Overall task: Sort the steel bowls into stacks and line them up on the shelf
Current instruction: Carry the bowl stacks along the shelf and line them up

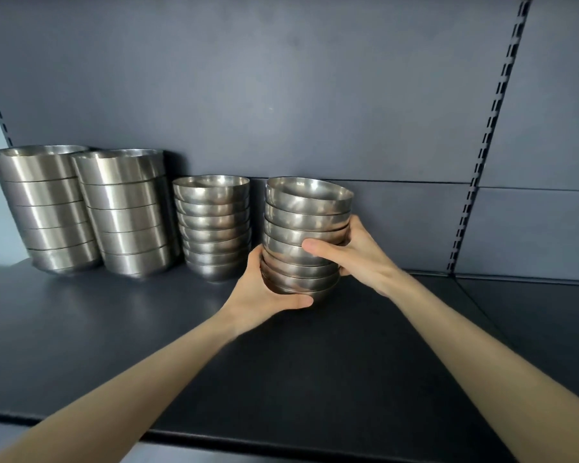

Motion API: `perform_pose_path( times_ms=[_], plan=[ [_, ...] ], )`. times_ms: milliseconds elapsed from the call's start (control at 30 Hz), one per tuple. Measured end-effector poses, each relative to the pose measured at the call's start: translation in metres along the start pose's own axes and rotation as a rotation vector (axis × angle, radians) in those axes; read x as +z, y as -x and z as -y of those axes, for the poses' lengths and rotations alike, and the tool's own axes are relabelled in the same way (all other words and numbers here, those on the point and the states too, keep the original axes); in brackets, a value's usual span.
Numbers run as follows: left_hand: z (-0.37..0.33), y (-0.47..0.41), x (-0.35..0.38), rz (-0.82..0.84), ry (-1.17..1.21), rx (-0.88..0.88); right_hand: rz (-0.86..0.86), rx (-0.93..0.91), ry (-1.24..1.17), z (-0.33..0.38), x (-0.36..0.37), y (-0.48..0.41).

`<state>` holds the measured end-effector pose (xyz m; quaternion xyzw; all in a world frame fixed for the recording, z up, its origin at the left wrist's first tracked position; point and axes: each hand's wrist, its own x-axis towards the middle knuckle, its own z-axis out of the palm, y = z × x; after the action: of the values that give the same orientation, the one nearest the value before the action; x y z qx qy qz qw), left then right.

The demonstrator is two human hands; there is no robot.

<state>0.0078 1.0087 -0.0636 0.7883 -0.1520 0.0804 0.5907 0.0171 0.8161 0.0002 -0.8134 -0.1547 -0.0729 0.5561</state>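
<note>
Fingers (318, 246) of both hands wrapped on bowl stack (306, 228): left hand (268, 289) low, right hand (355, 252) mid-height; shelf (114, 329) beneath.

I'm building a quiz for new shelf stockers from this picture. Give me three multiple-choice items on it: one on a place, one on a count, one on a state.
1. Where is the held stack of bowls?
A. Right end of the row
B. Between the two tall stacks
C. Left end of the row

2. How many stacks of bowls show in all?
A. Two
B. Four
C. Six

3. How does the held stack stand?
A. Straight
B. Leaning, top bowl tilted
C. Tipped over flat

Answers:
1 A, it is right of the small stack.
2 B, two large stacks and two small.
3 B, the left hand cups its base and the right hand its side.
</note>
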Motion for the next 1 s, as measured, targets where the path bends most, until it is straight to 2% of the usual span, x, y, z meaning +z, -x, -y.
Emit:
perform_pose_path(
  times_ms=[333, 767, 1000],
  plan=[
    [0.025, -0.028, -0.013, 0.027, 0.042, -0.021, -0.040, 0.030, 0.034, -0.012, 0.019, -0.032],
    [0.032, -0.045, -0.017, 0.058, -0.017, -0.041, 0.003, 0.050, 0.059, -0.019, 0.019, -0.055],
    [0.033, -0.044, -0.016, 0.021, -0.044, -0.037, -0.076, 0.028, 0.092, -0.008, 0.021, -0.054]
  ],
)
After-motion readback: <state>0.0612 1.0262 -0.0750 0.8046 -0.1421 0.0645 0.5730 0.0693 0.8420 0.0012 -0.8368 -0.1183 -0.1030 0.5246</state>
